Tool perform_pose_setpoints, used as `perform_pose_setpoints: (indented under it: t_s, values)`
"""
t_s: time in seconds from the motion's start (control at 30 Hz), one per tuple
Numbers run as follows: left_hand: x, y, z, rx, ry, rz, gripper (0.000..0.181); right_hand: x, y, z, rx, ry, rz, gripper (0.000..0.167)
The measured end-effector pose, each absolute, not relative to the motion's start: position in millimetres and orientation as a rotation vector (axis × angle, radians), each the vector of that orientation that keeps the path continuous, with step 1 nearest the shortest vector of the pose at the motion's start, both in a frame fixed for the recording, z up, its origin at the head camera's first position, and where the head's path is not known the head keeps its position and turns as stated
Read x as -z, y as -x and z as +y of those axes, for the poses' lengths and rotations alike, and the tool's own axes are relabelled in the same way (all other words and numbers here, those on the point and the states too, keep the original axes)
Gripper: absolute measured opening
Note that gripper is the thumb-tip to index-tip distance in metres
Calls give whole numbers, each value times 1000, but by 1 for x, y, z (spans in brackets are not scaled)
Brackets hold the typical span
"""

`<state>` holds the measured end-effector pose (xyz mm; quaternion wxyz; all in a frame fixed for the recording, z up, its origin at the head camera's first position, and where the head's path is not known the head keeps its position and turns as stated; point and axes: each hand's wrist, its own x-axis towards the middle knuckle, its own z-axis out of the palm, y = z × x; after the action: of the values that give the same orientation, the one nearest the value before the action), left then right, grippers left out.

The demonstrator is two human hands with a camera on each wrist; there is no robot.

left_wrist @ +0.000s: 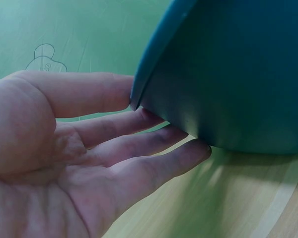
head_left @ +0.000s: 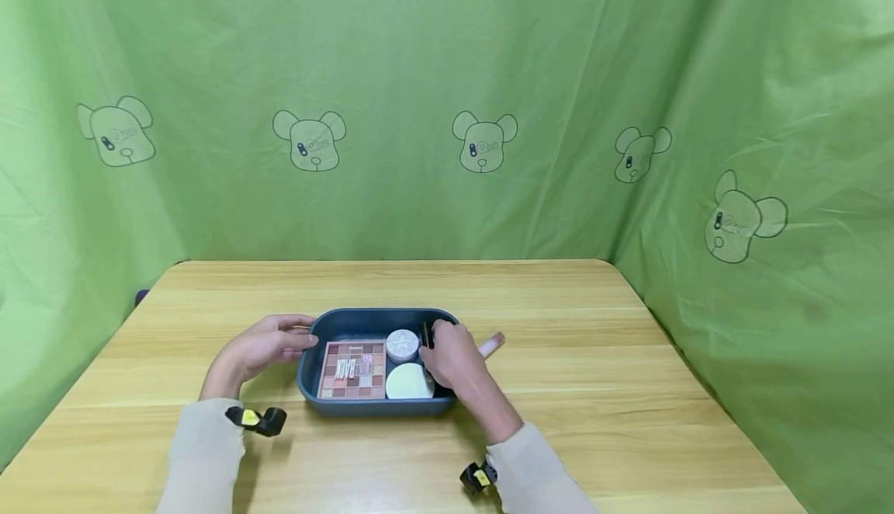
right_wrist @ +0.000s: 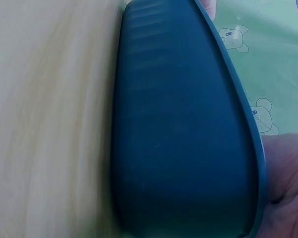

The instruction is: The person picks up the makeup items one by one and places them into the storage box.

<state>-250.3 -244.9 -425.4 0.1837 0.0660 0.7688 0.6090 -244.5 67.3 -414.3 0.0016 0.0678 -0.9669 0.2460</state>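
A dark blue plastic bin [head_left: 370, 407] stands on the table. In it lie a pink eyeshadow palette [head_left: 352, 370], a round white case with a star [head_left: 402, 345] and a white rounded compact [head_left: 408, 382], partly covered by my right hand. At the bin's left end, my left hand [head_left: 272, 343] touches the rim with its thumb; the other fingers [left_wrist: 159, 166] stretch out nearly straight by the outer wall. Over the right end, my right hand [head_left: 452, 355] pinches a slim black tube [head_left: 427, 335] inside the bin. Its fingertips are hidden behind the bin wall [right_wrist: 184, 124] in the right wrist view.
A pinkish cosmetic tube [head_left: 492, 345] lies on the wooden table [head_left: 594, 390] just right of the bin, partly behind my right hand. Green cloth [head_left: 398, 211] with bear outlines hangs behind the table and along its right side.
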Motion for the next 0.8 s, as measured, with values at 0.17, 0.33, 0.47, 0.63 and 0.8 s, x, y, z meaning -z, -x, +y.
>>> perform_pose_setpoints:
  t_s: [0.17,0.33,0.47,0.63,0.8]
  values:
    - [426,250,-245,-1722,-183,2162,63,415,244,68,-769,-213,-3034,44]
    - [426,251,-244,-1725,-180,2160,63,417,243,69,-770,-237,-3034,44]
    - [425,250,-244,-1722,-184,2160,63,417,244,69,-771,-246,-3036,41]
    - [426,250,-245,-1720,-197,2159,64,417,245,70,-767,-264,-3040,36]
    - [427,251,-245,-1726,-200,2156,64,416,245,71,-764,-300,-3041,35]
